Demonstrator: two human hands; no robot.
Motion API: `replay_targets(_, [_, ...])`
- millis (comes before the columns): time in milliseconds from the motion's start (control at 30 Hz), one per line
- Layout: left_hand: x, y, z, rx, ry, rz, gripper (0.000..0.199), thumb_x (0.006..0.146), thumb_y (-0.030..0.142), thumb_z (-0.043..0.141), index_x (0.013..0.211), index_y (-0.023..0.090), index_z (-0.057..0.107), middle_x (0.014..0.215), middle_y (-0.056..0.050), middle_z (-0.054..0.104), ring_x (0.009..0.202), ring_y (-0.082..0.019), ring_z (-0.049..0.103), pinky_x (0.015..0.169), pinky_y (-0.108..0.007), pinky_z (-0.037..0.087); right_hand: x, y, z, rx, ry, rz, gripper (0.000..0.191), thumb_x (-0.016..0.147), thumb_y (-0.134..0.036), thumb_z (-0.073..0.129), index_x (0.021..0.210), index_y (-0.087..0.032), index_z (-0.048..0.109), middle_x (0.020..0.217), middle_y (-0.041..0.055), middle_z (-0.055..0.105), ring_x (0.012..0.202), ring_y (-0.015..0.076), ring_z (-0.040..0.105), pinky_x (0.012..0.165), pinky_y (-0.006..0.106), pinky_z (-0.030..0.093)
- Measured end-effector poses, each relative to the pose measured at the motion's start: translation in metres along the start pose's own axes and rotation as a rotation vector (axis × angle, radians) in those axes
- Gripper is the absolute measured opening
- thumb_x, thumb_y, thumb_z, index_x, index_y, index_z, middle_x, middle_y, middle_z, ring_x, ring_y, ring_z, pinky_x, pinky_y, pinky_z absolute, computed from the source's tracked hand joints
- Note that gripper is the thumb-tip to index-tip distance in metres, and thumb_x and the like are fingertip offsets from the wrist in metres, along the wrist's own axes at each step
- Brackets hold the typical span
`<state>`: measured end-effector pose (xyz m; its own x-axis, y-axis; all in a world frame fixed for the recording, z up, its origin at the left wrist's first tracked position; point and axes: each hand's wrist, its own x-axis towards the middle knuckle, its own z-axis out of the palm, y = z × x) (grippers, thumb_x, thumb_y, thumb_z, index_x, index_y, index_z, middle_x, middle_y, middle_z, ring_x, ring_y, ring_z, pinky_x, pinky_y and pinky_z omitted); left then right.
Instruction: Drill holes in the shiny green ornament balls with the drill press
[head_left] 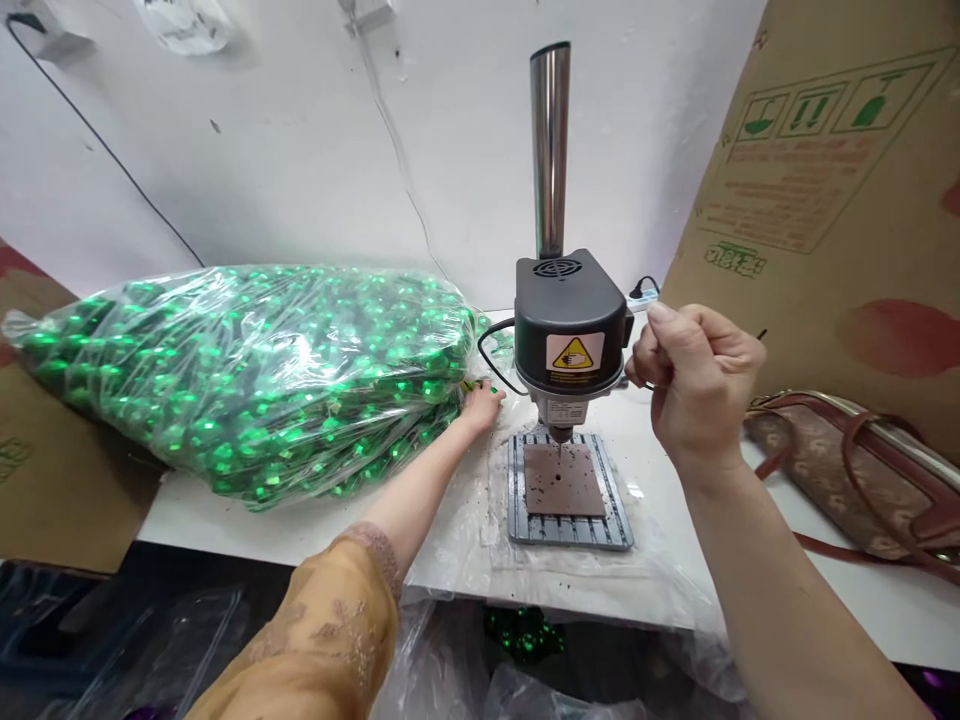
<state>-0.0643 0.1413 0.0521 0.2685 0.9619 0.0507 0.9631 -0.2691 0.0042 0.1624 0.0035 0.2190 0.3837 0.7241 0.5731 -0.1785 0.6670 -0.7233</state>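
My left hand [482, 405] reaches to the right end of a clear plastic bag [247, 385] full of shiny green faceted balls. Its fingers look stretched out, with small green bits beside them; the fingertips are partly hidden. My right hand [694, 385] is closed in a fist around a feed lever of the bench drill press [570, 320], most of the lever covered by the fingers. Under the drill's chuck and thin bit [559, 450], a brown square board [566, 495] with a dark hole lies on the grooved metal base [570, 543]. Dark crumbs are scattered over the board.
A large cardboard box [832, 280] stands at the right, with a patterned brown handbag [847, 480] before it. Another cardboard box [67, 480] is at the left. Plastic film lies around the drill base. More green balls [525, 632] show below the table's front edge.
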Motion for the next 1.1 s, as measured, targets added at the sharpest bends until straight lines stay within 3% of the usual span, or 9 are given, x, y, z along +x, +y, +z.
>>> replay_targets(167, [-0.019, 0.003, 0.012, 0.053, 0.051, -0.003, 0.046, 0.091, 0.008, 0.050, 0.131, 0.027, 0.064, 0.143, -0.014, 0.051, 0.125, -0.032, 0.052, 0.103, -0.046, 0.044, 0.000, 0.001, 0.000, 0.008, -0.004, -0.007, 0.048, 0.082, -0.033, 0.071, 0.049, -0.020, 0.040, 0.043, -0.0064, 0.036, 0.042, 0.0055, 0.034, 0.043, 0.026, 0.029])
replay_targets(267, [-0.030, -0.002, 0.015, 0.078, 0.098, -0.065, 0.047, 0.092, 0.008, 0.048, 0.135, 0.023, 0.060, 0.149, -0.019, 0.045, 0.129, -0.034, 0.048, 0.104, -0.048, 0.043, 0.000, 0.002, 0.000, 0.021, 0.011, -0.017, 0.048, 0.081, -0.034, 0.072, 0.048, -0.020, 0.040, 0.042, -0.0067, 0.036, 0.041, 0.0053, 0.032, 0.042, 0.026, 0.028])
replay_targets(433, [-0.040, -0.011, 0.018, 0.088, 0.164, -0.140, 0.045, 0.094, 0.006, 0.041, 0.133, 0.016, 0.062, 0.136, -0.026, 0.055, 0.130, -0.036, 0.048, 0.106, -0.055, 0.039, -0.001, 0.001, 0.001, 0.024, 0.016, -0.009, 0.047, 0.080, -0.032, 0.072, 0.048, -0.020, 0.039, 0.042, -0.0067, 0.035, 0.040, 0.0057, 0.033, 0.042, 0.027, 0.028])
replay_targets(633, [-0.053, -0.012, 0.015, -0.009, 0.270, -0.132, 0.038, 0.094, 0.015, 0.050, 0.128, 0.024, 0.066, 0.133, -0.022, 0.059, 0.128, -0.038, 0.051, 0.109, -0.064, 0.033, -0.001, 0.000, 0.000, 0.017, 0.016, -0.004, 0.047, 0.080, -0.033, 0.072, 0.048, -0.020, 0.040, 0.042, -0.0065, 0.036, 0.041, 0.0058, 0.035, 0.042, 0.026, 0.030])
replay_targets(767, [-0.077, -0.008, 0.011, -0.425, 0.484, 0.011, 0.034, 0.091, 0.024, 0.063, 0.124, 0.027, 0.069, 0.135, -0.017, 0.057, 0.128, -0.033, 0.053, 0.112, -0.055, 0.037, -0.001, 0.002, 0.000, 0.023, 0.002, -0.003, 0.047, 0.081, -0.033, 0.072, 0.049, -0.020, 0.040, 0.043, -0.0065, 0.037, 0.041, 0.0053, 0.034, 0.042, 0.026, 0.030])
replay_targets(867, [-0.101, 0.008, 0.006, -0.981, 0.585, -0.052, 0.034, 0.088, 0.035, 0.070, 0.121, 0.027, 0.069, 0.126, -0.012, 0.060, 0.117, -0.027, 0.060, 0.103, -0.042, 0.049, -0.001, 0.003, 0.000, 0.023, 0.000, -0.006, 0.048, 0.082, -0.032, 0.071, 0.049, -0.020, 0.038, 0.043, -0.0067, 0.036, 0.041, 0.0053, 0.034, 0.042, 0.026, 0.030])
replay_targets(933, [-0.115, 0.022, 0.000, -1.532, 0.544, -0.184, 0.036, 0.085, 0.041, 0.073, 0.118, 0.027, 0.067, 0.116, -0.008, 0.064, 0.103, -0.022, 0.065, 0.093, -0.038, 0.056, -0.001, 0.002, 0.000, 0.016, -0.001, -0.020, 0.047, 0.083, -0.031, 0.070, 0.049, -0.020, 0.038, 0.043, -0.0068, 0.036, 0.041, 0.0053, 0.034, 0.042, 0.026, 0.029])
replay_targets(1000, [-0.126, 0.035, -0.006, -1.983, 0.394, -0.304, 0.037, 0.085, 0.046, 0.073, 0.116, 0.026, 0.065, 0.109, -0.006, 0.066, 0.094, -0.020, 0.068, 0.085, -0.037, 0.060, -0.001, 0.001, 0.000, 0.006, -0.003, -0.035, 0.046, 0.083, -0.030, 0.069, 0.050, -0.020, 0.039, 0.043, -0.0069, 0.036, 0.041, 0.0056, 0.033, 0.042, 0.026, 0.029])
replay_targets(1100, [-0.135, 0.044, -0.014, -2.328, 0.232, -0.414, 0.033, 0.087, 0.042, 0.074, 0.111, 0.023, 0.064, 0.109, -0.007, 0.069, 0.097, -0.023, 0.072, 0.084, -0.038, 0.061, -0.002, 0.000, 0.000, 0.000, 0.000, -0.043, 0.044, 0.083, -0.028, 0.067, 0.050, -0.021, 0.039, 0.043, -0.0067, 0.036, 0.040, 0.0064, 0.032, 0.041, 0.028, 0.029])
